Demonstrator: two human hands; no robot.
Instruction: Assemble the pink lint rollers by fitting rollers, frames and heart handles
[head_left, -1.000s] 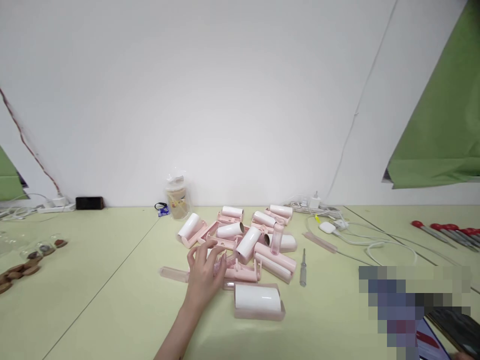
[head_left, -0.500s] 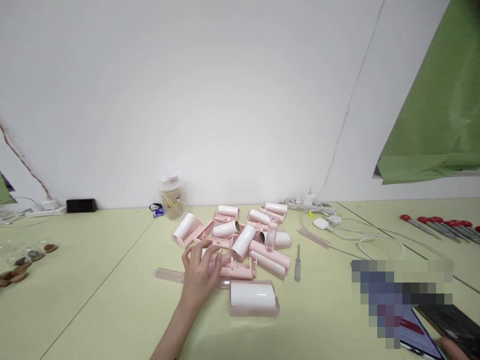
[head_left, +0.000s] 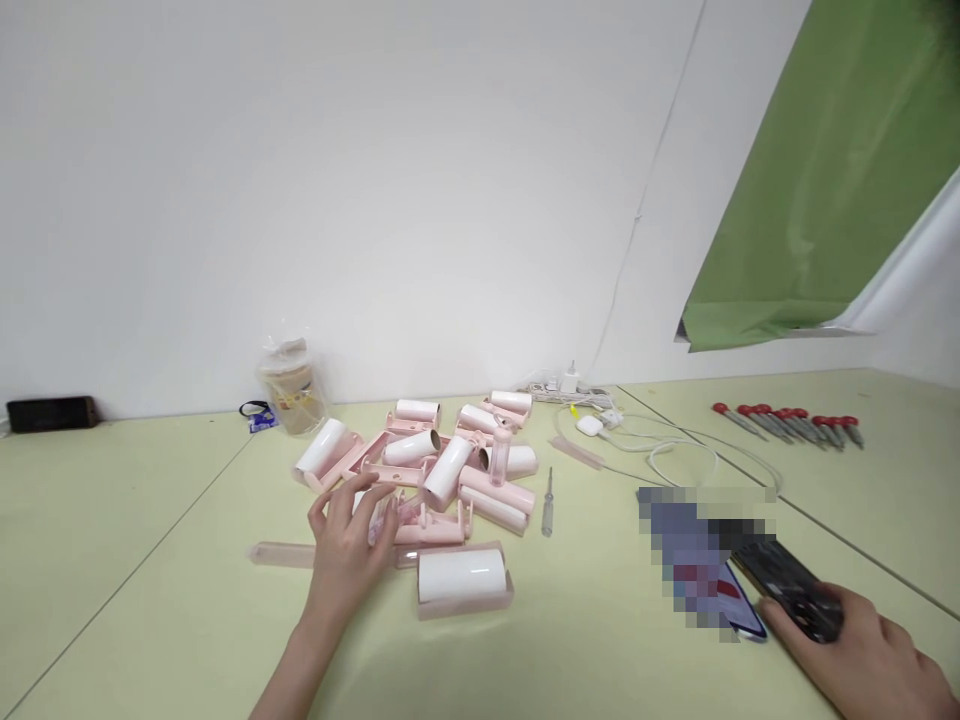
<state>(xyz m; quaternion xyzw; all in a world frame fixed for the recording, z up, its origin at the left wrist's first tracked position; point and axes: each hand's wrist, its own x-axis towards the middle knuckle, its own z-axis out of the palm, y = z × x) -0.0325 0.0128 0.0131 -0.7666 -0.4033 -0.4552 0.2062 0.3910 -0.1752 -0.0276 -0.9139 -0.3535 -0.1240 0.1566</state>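
My left hand [head_left: 349, 540] lies over the left front of a pile of pink holders and white rolls, its fingers curved and spread apart; whatever lies under the palm is hidden. My right hand [head_left: 870, 640] grips a dark phone [head_left: 787, 585] at the lower right. Beside it, another phone [head_left: 739, 605] with a lit screen lies on the table, partly blurred out. In front of the pile is a white roll [head_left: 461, 577] in a pale pink holder. A clear-handled screwdriver [head_left: 548, 505] rests right of the pile.
A bagged cup [head_left: 292, 395] stands at the back left, with a black device [head_left: 52, 413] farther left. White cables [head_left: 675, 445] and a power strip [head_left: 577, 395] lie behind on the right. Several red-ended tools [head_left: 780, 420] sit at the far right.
The view has turned to the right, so the pile appears farther left. My right hand has come further into view with the dark phone. My left hand stays over the pile.
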